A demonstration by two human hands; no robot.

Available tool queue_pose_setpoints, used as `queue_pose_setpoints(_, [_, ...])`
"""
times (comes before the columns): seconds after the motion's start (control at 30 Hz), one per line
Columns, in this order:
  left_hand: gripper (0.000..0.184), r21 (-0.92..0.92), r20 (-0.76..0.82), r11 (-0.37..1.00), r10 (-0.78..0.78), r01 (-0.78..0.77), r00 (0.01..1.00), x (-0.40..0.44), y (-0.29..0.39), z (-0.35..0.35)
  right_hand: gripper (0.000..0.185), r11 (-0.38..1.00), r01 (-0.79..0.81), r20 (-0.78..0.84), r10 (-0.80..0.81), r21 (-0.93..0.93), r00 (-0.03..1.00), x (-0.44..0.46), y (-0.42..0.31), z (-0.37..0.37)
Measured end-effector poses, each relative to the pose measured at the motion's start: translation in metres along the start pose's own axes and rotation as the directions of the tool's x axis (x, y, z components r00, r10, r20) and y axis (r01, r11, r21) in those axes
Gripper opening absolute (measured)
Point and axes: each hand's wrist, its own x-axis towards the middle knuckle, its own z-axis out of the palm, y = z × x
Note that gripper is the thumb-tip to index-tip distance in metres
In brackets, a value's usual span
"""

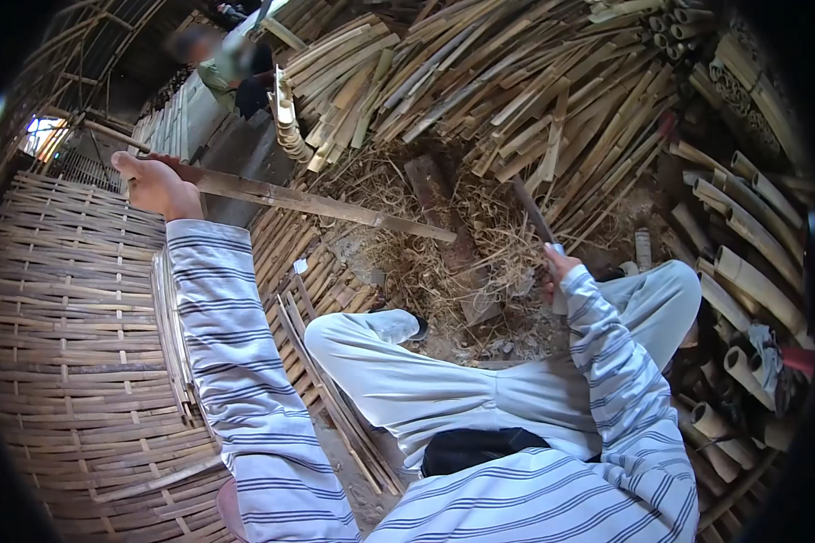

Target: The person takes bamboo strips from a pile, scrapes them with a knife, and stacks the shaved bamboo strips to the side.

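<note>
My left hand [158,188] is stretched out to the upper left, closed around one end of a bamboo slat [326,206]. The slat slants down to the right, its free end above a dark wooden board [433,192]. In front of my right knee, my right hand [561,264] grips a machete [533,210] with its dark blade pointing up and away. Blade and slat are apart. Curly bamboo shavings [371,176] lie all around the board, between my bent legs [398,366].
Split bamboo strips [516,81] are heaped ahead. Cut bamboo tubes [743,217] are stacked along the right. A woven bamboo mat [81,335] spreads at the left, with loose strips [326,389] beside my left leg. Another person [226,77] sits at the upper left.
</note>
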Motion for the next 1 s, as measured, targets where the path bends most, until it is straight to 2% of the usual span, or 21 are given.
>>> queue_pose_setpoints(0.07, [0.058, 0.008, 0.031, 1.000, -0.008, 0.007, 0.999, 0.010, -0.004, -0.005, 0.047, 0.999, 0.046, -0.036, -0.046, 0.010, 0.998, 0.001, -0.004, -0.014])
queue_pose_setpoints(0.17, [0.057, -0.012, 0.122, 1.000, -0.004, 0.005, 0.993, 0.027, -0.012, -0.011, 0.047, 1.000, -0.025, -0.101, 0.026, 0.013, 0.995, -0.020, -0.019, -0.024])
queue_pose_setpoints(0.27, [0.054, -0.048, 0.238, 0.997, -0.051, 0.064, 0.970, 0.028, -0.007, -0.012, 0.046, 0.954, -0.145, 0.026, 0.143, 0.262, 0.989, -0.028, -0.027, -0.035])
queue_pose_setpoints(0.3, [0.052, -0.017, 0.318, 0.998, -0.056, 0.065, 0.947, 0.034, -0.010, -0.013, 0.047, 0.954, -0.161, 0.020, 0.161, 0.252, 0.987, -0.026, -0.027, -0.036])
queue_pose_setpoints(0.37, [0.049, 0.039, 0.466, 0.998, -0.068, 0.056, 0.882, 0.045, -0.015, -0.016, 0.047, 0.954, -0.186, 0.007, 0.190, 0.234, 0.982, -0.014, -0.024, -0.035])
queue_pose_setpoints(0.4, [0.037, 0.084, 0.523, 0.993, -0.114, 0.082, 0.845, 0.051, -0.015, -0.016, 0.045, 0.935, -0.225, 0.061, 0.217, 0.275, 0.974, 0.002, -0.018, -0.037])
queue_pose_setpoints(0.47, [0.029, 0.186, 0.661, 0.982, -0.151, 0.035, 0.735, 0.043, -0.002, -0.014, 0.044, 0.908, -0.265, 0.139, 0.231, 0.324, 0.963, 0.004, -0.016, -0.036])
queue_pose_setpoints(0.5, [0.029, 0.234, 0.719, 0.972, -0.177, 0.006, 0.672, 0.040, 0.004, -0.014, 0.044, 0.893, -0.287, 0.177, 0.238, 0.346, 0.955, 0.005, -0.015, -0.036])
queue_pose_setpoints(0.53, [0.037, 0.281, 0.760, 0.959, -0.241, 0.029, 0.603, 0.041, 0.012, -0.014, 0.043, 0.901, -0.285, 0.179, 0.237, 0.328, 0.955, 0.006, -0.010, -0.036])
queue_pose_setpoints(0.63, [0.041, 0.279, 0.828, 0.959, -0.215, -0.049, 0.519, 0.040, 0.010, -0.011, 0.043, 0.925, -0.270, 0.178, 0.228, 0.267, 0.957, 0.007, 0.000, -0.036])
queue_pose_setpoints(0.77, [0.041, 0.275, 0.845, 0.961, -0.255, 0.028, 0.469, 0.037, 0.010, -0.008, 0.043, 0.879, -0.337, 0.216, 0.276, 0.338, 0.936, 0.007, 0.004, -0.042])
queue_pose_setpoints(1.0, [0.037, 0.233, 0.836, 0.969, -0.244, 0.085, 0.492, 0.033, 0.006, -0.002, 0.042, 0.822, -0.371, 0.236, 0.294, 0.432, 0.926, 0.001, 0.003, -0.047])
